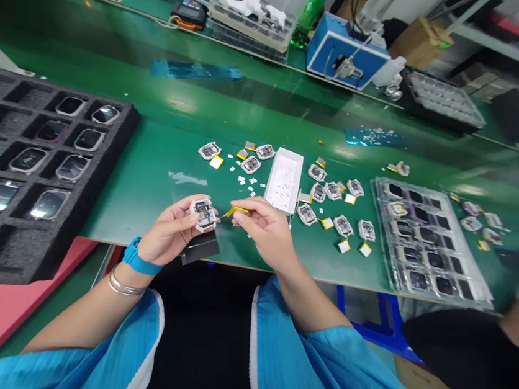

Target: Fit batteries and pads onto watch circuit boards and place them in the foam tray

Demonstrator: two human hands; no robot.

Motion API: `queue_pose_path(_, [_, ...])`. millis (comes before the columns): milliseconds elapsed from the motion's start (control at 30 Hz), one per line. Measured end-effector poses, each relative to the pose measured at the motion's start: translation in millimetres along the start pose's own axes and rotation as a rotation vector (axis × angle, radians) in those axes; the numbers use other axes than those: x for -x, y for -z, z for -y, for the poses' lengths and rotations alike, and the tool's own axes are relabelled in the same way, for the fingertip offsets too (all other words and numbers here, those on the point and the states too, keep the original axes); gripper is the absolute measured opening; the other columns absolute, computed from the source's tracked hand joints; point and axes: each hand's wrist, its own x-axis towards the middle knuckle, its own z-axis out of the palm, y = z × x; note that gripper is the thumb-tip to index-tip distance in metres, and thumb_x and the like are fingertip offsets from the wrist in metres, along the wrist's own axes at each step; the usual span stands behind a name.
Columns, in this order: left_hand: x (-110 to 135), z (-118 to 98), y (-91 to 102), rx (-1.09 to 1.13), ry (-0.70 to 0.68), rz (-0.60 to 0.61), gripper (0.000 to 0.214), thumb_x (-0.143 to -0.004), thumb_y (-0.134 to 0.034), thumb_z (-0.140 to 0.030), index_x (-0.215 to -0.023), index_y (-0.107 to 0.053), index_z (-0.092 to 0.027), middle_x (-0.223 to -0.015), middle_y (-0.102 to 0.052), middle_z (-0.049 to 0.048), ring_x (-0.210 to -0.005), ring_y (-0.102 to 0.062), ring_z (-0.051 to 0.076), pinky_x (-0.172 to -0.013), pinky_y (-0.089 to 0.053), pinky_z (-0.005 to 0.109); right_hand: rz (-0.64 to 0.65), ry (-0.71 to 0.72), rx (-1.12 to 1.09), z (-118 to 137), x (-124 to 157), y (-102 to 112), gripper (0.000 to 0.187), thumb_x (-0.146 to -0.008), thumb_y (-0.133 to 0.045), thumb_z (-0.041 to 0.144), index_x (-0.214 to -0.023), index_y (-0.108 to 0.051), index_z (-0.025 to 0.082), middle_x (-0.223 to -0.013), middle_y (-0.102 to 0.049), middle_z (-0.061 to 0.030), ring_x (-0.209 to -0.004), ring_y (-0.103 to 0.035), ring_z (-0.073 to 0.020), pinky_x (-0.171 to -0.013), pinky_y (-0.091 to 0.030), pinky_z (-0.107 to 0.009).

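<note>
Left hand (172, 229) holds a small white-framed watch module with exposed circuit board (203, 213) just above the near edge of the green table (159, 170), its grip pinching the module by the frame, board side up. Right hand (265, 228) has thumb and forefinger pressed together on a thin yellow flat piece, probably a flex strip or battery tab (234, 211), whose far end meets the module's right side. Cannot tell whether the strip is already seated or only touching.

A dark flat sheet (201, 248) lies under the left hand at the table edge. Beyond the hands: an open white rectangular tray of tiny parts (284, 180), with more loose modules and small yellow-wrapped cells (342, 246) scattered on both sides. Black foam tray of finished watch screens (39, 151) to the left; clear blister tray of dark units (427, 242) to the right. Another person's dark sleeve (456, 360) shows at lower right.

Risks, as judged: the strip looks thin, so a sideways pull could crease or tear it at the joint. The work sits over the table edge, so a slip would drop the module to the floor
</note>
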Motion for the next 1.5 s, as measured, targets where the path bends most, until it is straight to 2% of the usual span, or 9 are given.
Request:
queue_pose_path(133, [1,6,-7.7,0.018,0.187,0.099,0.042,-0.065,-0.087,-0.021,-0.104,-0.072,-0.015,-0.088,-0.075,0.0053,-0.078,-0.074,0.017,-0.071,-0.063,0.023,0.077,0.280,0.302,14,-5,0,0.023,-0.087,-0.066,0.018,-0.108,-0.071,0.027,-0.095,-0.070,-0.0002,-0.085,-0.065,-0.0128,-0.080,-0.056,-0.029])
queue_pose_path(333, [3,8,-14.3,0.084,0.282,0.203,0.044,-0.069,-0.084,-0.019,-0.111,-0.070,-0.017,-0.091,-0.075,0.0049,-0.082,-0.075,0.019,-0.065,-0.062,0.020,0.087,0.374,0.421,15,-7,2,0.026,-0.089,-0.066,0.017,-0.113,-0.067,0.027,-0.100,-0.071,0.0003,-0.083,-0.064,-0.0125,-0.082,-0.055,-0.029])
queue_pose_path(467, [5,7,-14.7,0.040,0.265,0.147,0.047,-0.070,-0.082,-0.017,-0.114,-0.067,-0.018,-0.093,-0.074,0.0046,-0.082,-0.075,0.019,-0.064,-0.063,0.021,0.105,0.378,0.514,12,-7,2,0.026,-0.089,-0.065,0.016,-0.113,-0.067,0.026,-0.094,-0.071,-0.0001,-0.081,-0.064,-0.0135,-0.080,-0.054,-0.030])
queue_pose_path(600, [5,6,-18.2,-0.113,0.204,0.020,0.035,-0.069,-0.082,-0.021,-0.100,-0.067,-0.014,-0.080,-0.073,0.0036,-0.074,-0.074,0.020,-0.056,-0.062,0.023,0.111,0.381,0.589,8,-9,-5,0.023,-0.090,-0.063,0.018,-0.112,-0.067,0.025,-0.093,-0.072,-0.0009,-0.081,-0.065,-0.0140,-0.081,-0.055,-0.030])
queue_pose_path(733, [5,2,-14.2,-0.218,0.128,-0.125,0.030,-0.067,-0.083,-0.024,-0.088,-0.065,-0.013,-0.075,-0.073,0.0045,-0.063,-0.071,0.018,-0.050,-0.058,0.022,0.083,0.221,0.489,-6,-16,-12,0.024,-0.093,-0.060,0.026,-0.116,-0.064,0.024,-0.105,-0.074,-0.0036,-0.090,-0.069,-0.0161,-0.086,-0.056,-0.032])
queue_pose_path(867, [8,-3,-2.9,-0.206,0.091,-0.257,0.029,-0.066,-0.082,-0.023,-0.086,-0.064,-0.013,-0.081,-0.076,0.0078,-0.072,-0.073,0.019,-0.064,-0.060,0.027,0.241,0.149,0.688,-24,-10,-9,0.013,-0.092,-0.058,0.021,-0.091,-0.071,0.020,-0.100,-0.073,-0.0054,-0.094,-0.068,-0.0193,-0.088,-0.054,-0.036])
queue_pose_path(1033, [11,-5,0.8,-0.211,0.085,-0.247,0.032,-0.066,-0.083,-0.024,-0.089,-0.066,-0.012,-0.086,-0.076,0.0095,-0.076,-0.072,0.019,-0.071,-0.060,0.028,0.249,0.266,1.006,-35,7,-15,0.012,-0.087,-0.065,0.014,-0.096,-0.072,0.017,-0.107,-0.067,-0.0111,-0.099,-0.060,-0.0243,-0.092,-0.052,-0.042])
queue_pose_path(1200, [9,-8,0.5,-0.250,0.088,-0.276,0.033,-0.065,-0.085,-0.025,-0.092,-0.069,-0.014,-0.095,-0.077,0.0091,-0.090,-0.072,0.024,-0.078,-0.062,0.034,0.270,0.258,1.041,-35,4,-22,0.007,-0.089,-0.065,0.016,-0.088,-0.072,0.014,-0.102,-0.066,-0.0106,-0.098,-0.059,-0.0212,-0.095,-0.047,-0.037])
queue_pose_path(1500, [6,-8,6.5,-0.317,0.102,-0.268,0.031,-0.064,-0.086,-0.032,-0.089,-0.072,-0.021,-0.101,-0.075,0.0055,-0.108,-0.067,0.028,-0.080,-0.065,0.032,0.337,0.180,1.085,-39,-14,-22,0.009,-0.089,-0.068,0.021,-0.084,-0.072,0.015,-0.101,-0.065,-0.0071,-0.100,-0.058,-0.0170,-0.097,-0.042,-0.031])
